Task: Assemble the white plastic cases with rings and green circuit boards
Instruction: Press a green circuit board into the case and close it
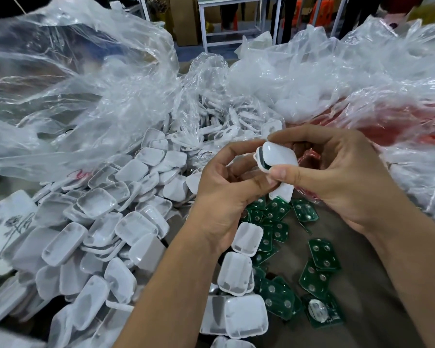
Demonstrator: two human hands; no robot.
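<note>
A rounded-square white plastic case [278, 156] is held up between both hands, above the scatter of flat green circuit boards [279, 296] that lie on the brown table surface [362, 310]. A dark green edge shows in the seam between the case's two shells, so a board appears to be seated inside, and the step in hand is judged to be the closing of the halves. For a clean close, the shells are best squared up first, so that the rims meet all round before pressure is applied; an even squeeze along the seam is called for, since a trapped board corner could leave a gap. Whether a ring is already fitted cannot be told.

The left hand [224, 194] is brought in from below the case, with its fingers curled under the case and its thumb reaching across toward the lower edge. The right hand [337, 169] is arched over the case, which is pinched between thumb and curled fingers. A heap of loose white case shells [98, 237] lies left of the boards.
</note>
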